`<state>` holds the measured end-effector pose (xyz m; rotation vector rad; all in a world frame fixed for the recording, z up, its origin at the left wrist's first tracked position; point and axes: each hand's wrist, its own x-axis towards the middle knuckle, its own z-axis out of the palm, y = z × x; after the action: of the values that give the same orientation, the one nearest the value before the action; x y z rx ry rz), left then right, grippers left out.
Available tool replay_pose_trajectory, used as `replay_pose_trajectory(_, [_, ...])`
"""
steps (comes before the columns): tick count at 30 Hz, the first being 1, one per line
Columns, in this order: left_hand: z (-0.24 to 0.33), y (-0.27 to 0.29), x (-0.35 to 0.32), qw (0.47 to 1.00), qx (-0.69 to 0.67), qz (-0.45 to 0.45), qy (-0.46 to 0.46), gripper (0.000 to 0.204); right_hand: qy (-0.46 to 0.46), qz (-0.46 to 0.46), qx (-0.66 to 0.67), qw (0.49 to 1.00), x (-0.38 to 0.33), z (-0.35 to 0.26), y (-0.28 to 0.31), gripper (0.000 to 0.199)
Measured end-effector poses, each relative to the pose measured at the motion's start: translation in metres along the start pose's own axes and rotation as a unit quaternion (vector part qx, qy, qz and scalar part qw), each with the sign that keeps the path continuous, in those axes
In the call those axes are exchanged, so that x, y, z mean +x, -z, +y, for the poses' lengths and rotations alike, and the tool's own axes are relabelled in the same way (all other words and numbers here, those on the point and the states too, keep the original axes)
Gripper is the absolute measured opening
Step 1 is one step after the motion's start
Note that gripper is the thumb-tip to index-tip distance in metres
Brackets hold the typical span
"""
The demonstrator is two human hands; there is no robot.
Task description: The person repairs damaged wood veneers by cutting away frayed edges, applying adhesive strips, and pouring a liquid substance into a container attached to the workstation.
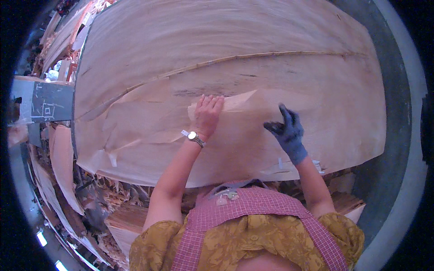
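Observation:
A large, thin sheet of pale brown wood veneer [289,77] covers the worktop before me. My left hand [208,116], bare and with a watch on the wrist, lies flat with fingers stretched over a small pointed piece of veneer [239,100] near the middle of the sheet. To its right is my right hand [289,133] in a dark blue-grey glove, thumb and forefinger spread apart with nothing seen between them. Whether it touches the sheet, I cannot tell. Dark streaks and a torn, wrinkled edge mark the veneer around my left hand.
Beyond my hands a long, thin jointed stick [226,58], like bamboo, lies across the sheet. A grey metal block [52,101] juts in at the left edge. Veneer scraps [117,192] litter the near side, and white tape pieces [280,163] sit by my right wrist.

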<state>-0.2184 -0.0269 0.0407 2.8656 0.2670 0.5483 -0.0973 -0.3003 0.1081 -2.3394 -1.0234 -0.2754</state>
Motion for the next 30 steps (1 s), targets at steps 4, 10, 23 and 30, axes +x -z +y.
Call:
replay_pose_trajectory(4, [0.002, 0.013, 0.003, 1.000, -0.010, 0.000, 0.015, 0.026, 0.062, -0.099, -0.108, 0.987, 0.035, 0.037, -0.039, 0.032])
replay_pose_trajectory(10, [-0.058, 0.030, -0.048, 0.993, 0.028, -0.063, 0.091, 0.022, 0.060, -0.199, -0.077, 0.975, 0.079, 0.084, -0.013, 0.021])
replay_pose_trajectory(23, [0.000, 0.063, 0.008, 0.993, -0.055, 0.047, 0.098, 0.107, 0.034, -0.284, 0.042, 0.957, 0.167, 0.014, -0.022, 0.024])
replay_pose_trajectory(30, [-0.051, 0.035, 0.056, 0.983, -0.033, 0.014, 0.178, 0.031, 0.124, -0.239, -0.027, 0.963, 0.191, -0.010, 0.006, 0.022])
